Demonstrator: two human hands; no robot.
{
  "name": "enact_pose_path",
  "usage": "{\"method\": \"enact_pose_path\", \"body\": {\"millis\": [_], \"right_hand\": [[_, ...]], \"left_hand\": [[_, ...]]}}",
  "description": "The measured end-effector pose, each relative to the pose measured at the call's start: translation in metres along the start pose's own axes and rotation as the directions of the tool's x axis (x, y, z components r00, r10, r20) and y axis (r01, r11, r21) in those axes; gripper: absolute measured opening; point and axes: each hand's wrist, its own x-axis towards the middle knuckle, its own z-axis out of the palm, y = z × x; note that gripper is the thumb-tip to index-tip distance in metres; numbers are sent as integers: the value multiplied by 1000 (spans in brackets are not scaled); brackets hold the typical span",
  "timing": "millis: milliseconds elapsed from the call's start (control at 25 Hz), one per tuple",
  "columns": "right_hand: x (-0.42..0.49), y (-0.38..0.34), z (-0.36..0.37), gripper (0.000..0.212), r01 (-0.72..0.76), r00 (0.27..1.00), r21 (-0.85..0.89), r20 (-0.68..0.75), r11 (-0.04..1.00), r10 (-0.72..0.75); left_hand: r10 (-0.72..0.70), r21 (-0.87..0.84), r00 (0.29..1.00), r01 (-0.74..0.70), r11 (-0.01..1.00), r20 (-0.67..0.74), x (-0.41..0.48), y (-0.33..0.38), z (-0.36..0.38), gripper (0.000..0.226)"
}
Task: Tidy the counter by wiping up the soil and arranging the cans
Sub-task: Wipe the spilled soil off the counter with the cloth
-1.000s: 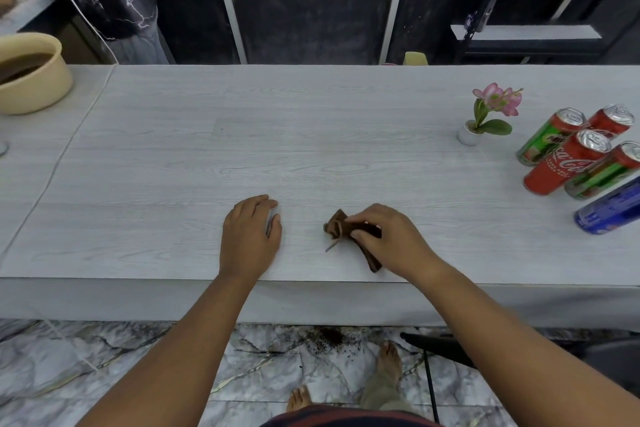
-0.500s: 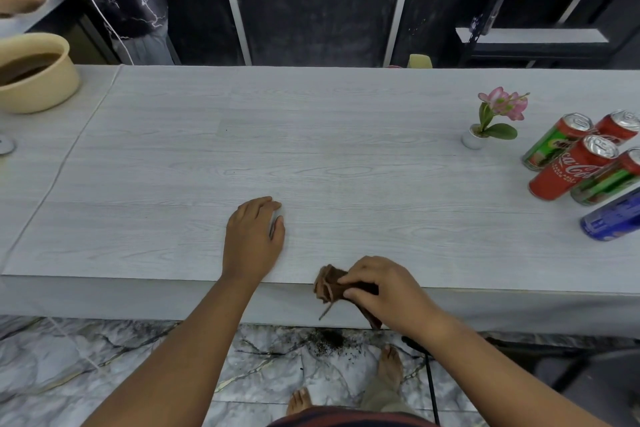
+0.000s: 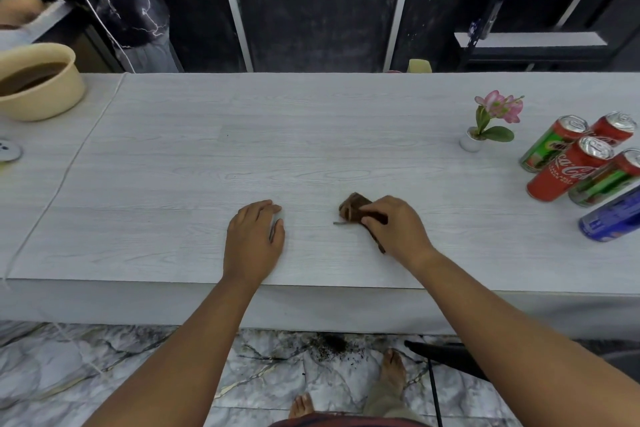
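My right hand [image 3: 394, 225] presses a small brown cloth [image 3: 354, 205] flat against the pale wood-grain counter [image 3: 242, 149], near its front edge. My left hand [image 3: 254, 239] lies palm down on the counter to the left of the cloth, fingers together, holding nothing. Several drink cans cluster at the far right: a green can [image 3: 550, 144], a red cola can [image 3: 568, 170], another red can [image 3: 613, 128], a green-and-red can [image 3: 606, 180] and a blue can [image 3: 613, 218]. Dark soil [image 3: 329, 345] is scattered on the marble floor below the counter edge.
A small white pot with a pink flower [image 3: 485, 125] stands left of the cans. A beige bowl [image 3: 38, 87] of brown liquid sits at the far left. A black shelf unit [image 3: 554, 10] stands behind the counter. My bare feet [image 3: 391, 371] are beside the soil.
Half a second ago my right hand held the cloth over the counter's front edge; now it is back up on the counter surface. The left hand has stayed put.
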Motion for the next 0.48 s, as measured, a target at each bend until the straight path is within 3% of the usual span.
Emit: {"method": "enact_pose_path", "body": {"millis": [200, 280, 320, 400, 480], "right_hand": [[-50, 2, 16, 30, 229, 967, -44, 126, 972, -222], [-69, 3, 12, 34, 253, 967, 2, 14, 968, -253], [-77, 4, 9, 34, 210, 974, 36, -90, 977, -206], [-89, 12, 1, 37, -11, 969, 123, -242, 992, 41], [-95, 19, -4, 51, -266, 936, 116, -208, 957, 285]], "left_hand": [[-20, -13, 1000, 21, 1000, 15, -2, 2, -1, 32], [-23, -20, 1000, 23, 1000, 6, -4, 4, -7, 28], [-54, -67, 998, 56, 996, 28, -5, 8, -10, 28], [-134, -239, 970, 183, 954, 205, -10, 25, -14, 38], [-108, -302, 921, 231, 925, 375, -18, 48, -13, 54]]}}
